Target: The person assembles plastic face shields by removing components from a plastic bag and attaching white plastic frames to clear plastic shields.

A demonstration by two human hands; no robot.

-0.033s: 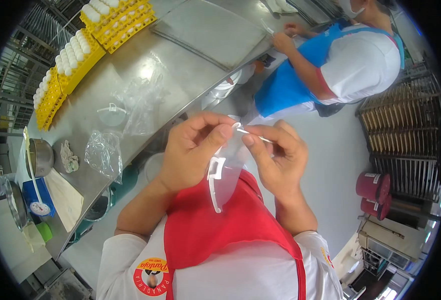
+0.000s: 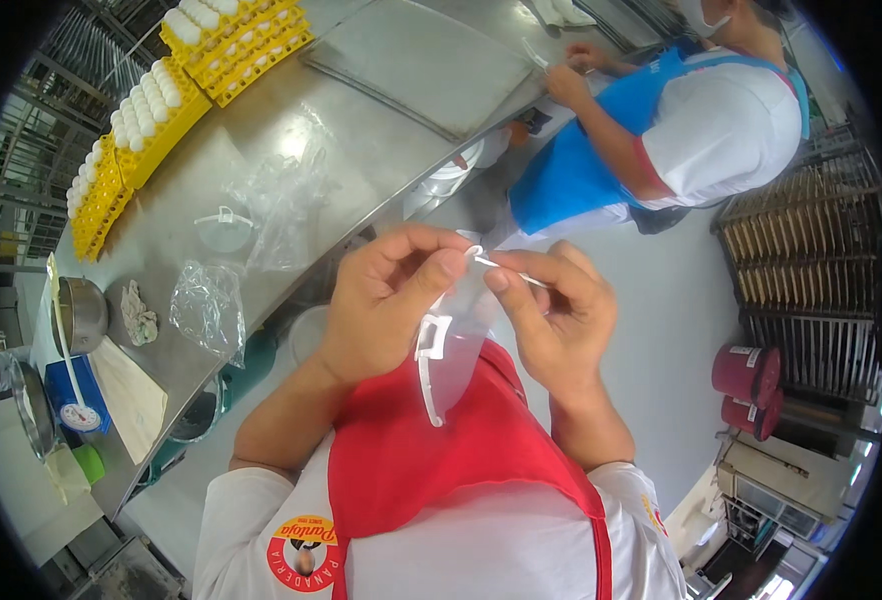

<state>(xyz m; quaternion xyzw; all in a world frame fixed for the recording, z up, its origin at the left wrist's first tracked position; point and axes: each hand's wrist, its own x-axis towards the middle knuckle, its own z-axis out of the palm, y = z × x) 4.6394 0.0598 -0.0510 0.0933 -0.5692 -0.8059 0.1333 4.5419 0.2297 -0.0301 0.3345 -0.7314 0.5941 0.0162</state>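
A clear plastic mouth shield [image 2: 461, 352] with a white frame hangs in front of my red apron. My left hand [image 2: 386, 295] pinches the white looped end of its strap [image 2: 486, 262] between thumb and forefinger. On the other side, my right hand [image 2: 553, 310] pinches the strap's thin white length, close to the left fingertips. The shield's upper part is partly behind my left fingers. A second clear shield with a white frame [image 2: 225, 216] lies on the steel table, beside crumpled clear plastic bags [image 2: 207, 308].
Yellow trays of eggs [image 2: 166, 130] line the steel table's far left. A flat metal tray [image 2: 411, 70] lies farther back. Near the left edge are a metal bowl [image 2: 83, 315], a cloth [image 2: 138, 315] and a blue scale [image 2: 71, 395]. A co-worker in a blue apron [image 2: 586, 165] stands at right.
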